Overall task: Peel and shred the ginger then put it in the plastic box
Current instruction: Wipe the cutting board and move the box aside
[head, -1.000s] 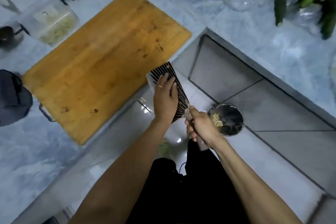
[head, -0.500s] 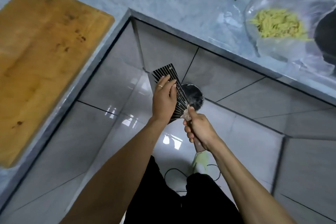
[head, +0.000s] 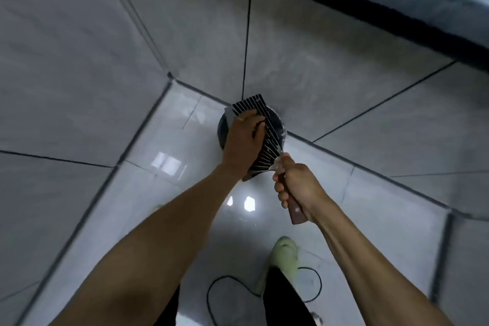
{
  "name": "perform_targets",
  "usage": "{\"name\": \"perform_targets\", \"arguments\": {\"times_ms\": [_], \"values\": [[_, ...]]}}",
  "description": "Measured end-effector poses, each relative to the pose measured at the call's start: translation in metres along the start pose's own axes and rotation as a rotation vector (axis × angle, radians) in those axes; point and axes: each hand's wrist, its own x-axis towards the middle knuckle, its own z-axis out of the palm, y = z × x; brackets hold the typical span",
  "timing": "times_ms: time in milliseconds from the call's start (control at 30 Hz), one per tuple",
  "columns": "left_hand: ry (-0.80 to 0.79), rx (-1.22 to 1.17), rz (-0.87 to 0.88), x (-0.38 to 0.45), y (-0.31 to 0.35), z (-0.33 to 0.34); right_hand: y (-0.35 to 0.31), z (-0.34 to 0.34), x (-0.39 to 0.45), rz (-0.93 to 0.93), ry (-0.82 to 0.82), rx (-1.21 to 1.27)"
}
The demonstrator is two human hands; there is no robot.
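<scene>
Over a dark round bin (head: 225, 128) on the tiled floor, a person's right hand (head: 297, 184) grips a ridged cleaver (head: 260, 114) by its handle while the left hand (head: 244, 140) presses flat along the blade, apparently wiping scraps off; no ginger or plastic box is in view, suggesting clean-up late in the task.

Glossy pale grey tiled floor (head: 164, 193) with dark grout lines, meeting grey tiled walls.

On it stand a round dark bin (head: 223, 130) in the corner where the walls meet, a pale green slipper (head: 284, 251) on the person's foot, and a thin black cable (head: 211, 296) looping across the tiles beside the slipper.
</scene>
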Motion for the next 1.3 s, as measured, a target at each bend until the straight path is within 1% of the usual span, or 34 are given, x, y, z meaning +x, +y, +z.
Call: {"name": "perform_targets", "arguments": {"times_ms": [133, 233, 300, 334, 400, 434, 467, 534, 600, 634, 700, 767, 867, 901, 934, 1034, 1067, 1101, 1134, 1167, 1201, 1234, 1301], "values": [[0.026, -0.035, 0.076, 0.033, -0.038, 0.063, 0.016, -0.014, 0.067, -0.061, 0.073, -0.056], [0.052, -0.072, 0.080, 0.047, -0.061, 0.097, 0.024, -0.026, 0.102, -0.100, 0.115, -0.140], [0.047, -0.068, 0.024, 0.050, -0.080, 0.112, 0.029, -0.033, 0.118, -0.135, 0.149, -0.239], [0.036, -0.021, -0.034, 0.050, -0.092, 0.114, 0.031, -0.035, 0.124, -0.154, 0.168, -0.300], [-0.039, 0.149, -0.181, 0.047, -0.111, 0.112, 0.033, -0.040, 0.133, -0.177, 0.207, -0.399], [-0.068, 0.210, -0.215, 0.043, -0.115, 0.108, 0.034, -0.043, 0.136, -0.182, 0.219, -0.430], [-0.082, 0.223, -0.191, 0.038, -0.112, 0.104, 0.034, -0.045, 0.138, -0.182, 0.224, -0.446], [-0.084, 0.188, -0.051, 0.024, -0.096, 0.093, 0.032, -0.045, 0.137, -0.173, 0.217, -0.467], [-0.167, 0.198, 0.051, 0.014, -0.079, 0.083, 0.029, -0.042, 0.132, -0.172, 0.208, -0.482], [-0.233, 0.226, 0.069, 0.009, -0.074, 0.081, 0.028, -0.040, 0.129, -0.174, 0.204, -0.485], [-0.295, 0.272, 0.075, 0.001, -0.067, 0.079, 0.026, -0.036, 0.123, -0.167, 0.197, -0.469], [-0.304, 0.337, 0.069, -0.004, -0.068, 0.073, 0.023, -0.035, 0.115, -0.167, 0.194, -0.451], [-0.381, 0.537, -0.072, -0.008, -0.070, 0.061, 0.018, -0.038, 0.104, -0.153, 0.215, -0.435], [-0.385, 0.551, -0.079, -0.006, -0.070, 0.057, 0.015, -0.039, 0.102, -0.149, 0.224, -0.423], [-0.379, 0.520, -0.051, -0.003, -0.070, 0.054, 0.012, -0.041, 0.100, -0.149, 0.232, -0.420], [-0.348, 0.398, 0.106, 0.007, -0.060, 0.051, 0.004, -0.042, 0.096, -0.165, 0.234, -0.418], [-0.355, 0.407, 0.102, 0.008, -0.056, 0.051, 0.002, -0.042, 0.094, -0.168, 0.235, -0.420], [-0.357, 0.439, 0.043, 0.010, -0.056, 0.051, 0.000, -0.042, 0.093, -0.173, 0.238, -0.429], [-0.381, 0.487, -0.079, 0.011, -0.055, 0.047, 0.000, -0.042, 0.091, -0.180, 0.239, -0.438], [-0.385, 0.474, -0.194, 0.012, -0.054, 0.043, -0.001, -0.042, 0.088, -0.187, 0.237, -0.446], [-0.367, 0.375, -0.284, 0.014, -0.055, 0.039, -0.001, -0.043, 0.085, -0.192, 0.233, -0.452], [-0.326, 0.204, -0.373, 0.015, -0.056, 0.035, -0.001, -0.044, 0.081, -0.190, 0.223, -0.462], [-0.206, -0.316, -0.581, 0.016, -0.047, 0.019, -0.002, -0.044, 0.070, -0.183, 0.197, -0.469]]}}
